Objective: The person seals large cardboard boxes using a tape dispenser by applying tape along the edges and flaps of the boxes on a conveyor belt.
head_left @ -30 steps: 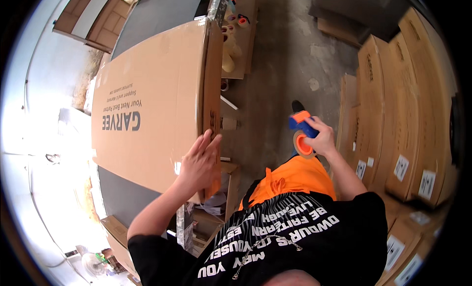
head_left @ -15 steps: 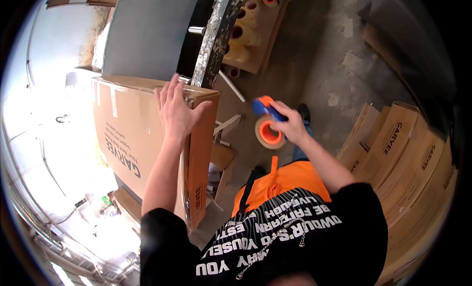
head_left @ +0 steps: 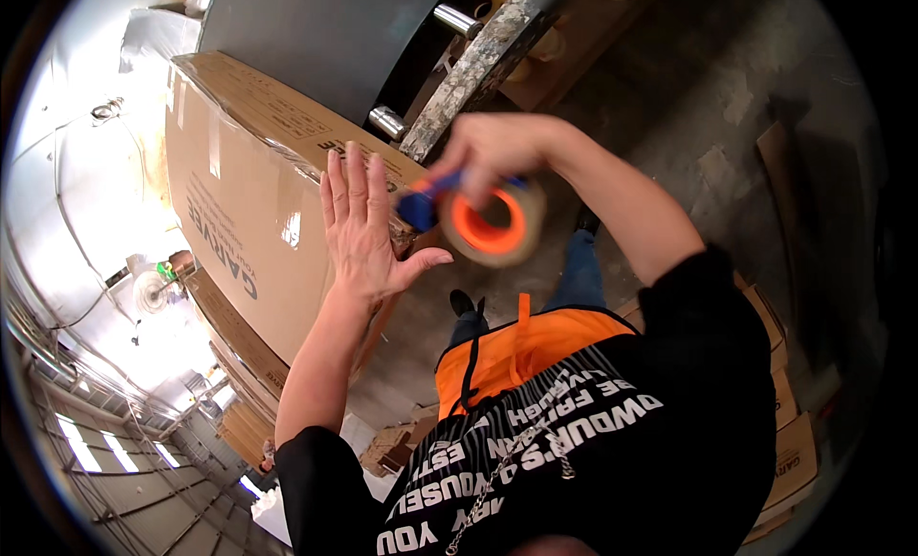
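A large brown cardboard box [head_left: 258,221] stands on my left, with strips of clear tape on its faces. My left hand [head_left: 361,226] lies flat near the box's edge, fingers stretched out and thumb apart. In my right hand [head_left: 492,150] is a blue and orange tape dispenser [head_left: 418,210], its tape roll on an orange hub hanging below my fingers. The dispenser's front is at the box's near corner, just beside my left hand. Motion blurs it, so I cannot tell whether it touches the cardboard.
Beyond the box is a dark grey belt surface [head_left: 316,49] with metal rollers and a worn, paint-chipped frame rail [head_left: 478,64]. More cardboard boxes [head_left: 794,451] are stacked at the lower right. Concrete floor [head_left: 660,135] lies to the right.
My right hand has brought the tape dispenser left, up to the box's corner beside my left hand. The view has turned, showing more of the box's taped edge. My left hand remains against the box.
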Demonstrator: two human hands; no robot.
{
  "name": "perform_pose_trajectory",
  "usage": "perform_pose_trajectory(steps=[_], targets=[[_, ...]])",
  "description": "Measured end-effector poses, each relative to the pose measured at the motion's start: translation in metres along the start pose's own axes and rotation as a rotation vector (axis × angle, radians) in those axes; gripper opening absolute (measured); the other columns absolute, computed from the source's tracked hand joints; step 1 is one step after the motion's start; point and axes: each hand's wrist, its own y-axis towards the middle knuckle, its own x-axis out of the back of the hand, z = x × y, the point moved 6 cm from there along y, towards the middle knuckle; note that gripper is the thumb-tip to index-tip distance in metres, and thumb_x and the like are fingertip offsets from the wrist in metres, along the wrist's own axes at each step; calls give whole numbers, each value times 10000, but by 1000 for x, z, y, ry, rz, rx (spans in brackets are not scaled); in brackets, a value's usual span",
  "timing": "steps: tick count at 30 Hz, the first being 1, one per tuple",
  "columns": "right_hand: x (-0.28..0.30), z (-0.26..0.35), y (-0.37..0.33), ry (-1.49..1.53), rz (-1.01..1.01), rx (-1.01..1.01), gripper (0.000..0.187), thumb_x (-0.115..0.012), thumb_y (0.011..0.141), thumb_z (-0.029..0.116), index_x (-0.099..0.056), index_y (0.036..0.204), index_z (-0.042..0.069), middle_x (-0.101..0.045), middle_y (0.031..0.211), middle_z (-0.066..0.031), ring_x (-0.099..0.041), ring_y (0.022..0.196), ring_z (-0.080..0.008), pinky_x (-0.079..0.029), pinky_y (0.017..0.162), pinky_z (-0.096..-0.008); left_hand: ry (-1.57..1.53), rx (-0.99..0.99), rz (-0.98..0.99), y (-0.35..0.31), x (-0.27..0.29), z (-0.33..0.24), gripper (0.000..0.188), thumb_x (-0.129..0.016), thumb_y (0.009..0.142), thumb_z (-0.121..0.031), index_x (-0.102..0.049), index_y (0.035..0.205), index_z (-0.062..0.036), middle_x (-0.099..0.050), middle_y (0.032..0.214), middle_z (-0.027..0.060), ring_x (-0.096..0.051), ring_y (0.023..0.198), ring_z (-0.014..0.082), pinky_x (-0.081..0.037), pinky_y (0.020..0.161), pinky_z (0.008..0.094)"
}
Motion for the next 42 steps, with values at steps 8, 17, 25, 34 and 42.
perform_pose_trajectory(steps=[8, 17, 25, 34, 42], targets=[[-155, 27, 22, -500, 229, -89, 325, -657, 607, 260, -745, 850, 63, -704, 747, -131, -700, 755, -313, -555, 666, -446, -60, -27, 65, 10, -6, -7, 416, -599, 860, -469, -713, 928, -74, -690, 985, 31, -561, 1137, 288, -152, 1169, 548], [-83, -92, -71, 394, -124, -208, 663, -780, 556, 100, -670, 1202, 4, -701, 1155, -87, -659, 1017, -170, -498, 915, -304, -68, 51, 67, 2, -5, 5, 365, -627, 851, -408, -715, 949, -67, -692, 987, 34, -585, 1087, 271, -160, 1174, 543], [41, -51, 43, 422, -228, -169, 623, -665, 622, 14, -680, 1243, 58, -708, 862, -46, -626, 727, -80, -534, 669, -245, 10, 66, 45, -5, -5, 15, 881, -575, 875, -564, -344, 1477, 37, -305, 1551, 244, -377, 1383, 389, -149, 1179, 538], [-101, -56, -17, -206, -191, -142, 588, -723, 573, 358, -738, 1120, 142, -714, 873, -113, -692, 846, -318, -541, 830, -400, -64, 70, 84, -8, -1, 13, 314, -659, 834, -399, -752, 972, -132, -711, 1060, -7, -536, 1230, 301, -132, 1192, 540], [-268, -22, 61, -384, 299, -30, 609, -705, 644, 327, -661, 1248, 258, -609, 1166, -127, -639, 1034, -336, -515, 893, -442, -82, 78, -43, -25, -1, 28, 228, -691, 818, -372, -737, 866, -154, -686, 930, -23, -586, 1086, 220, -168, 1192, 540]])
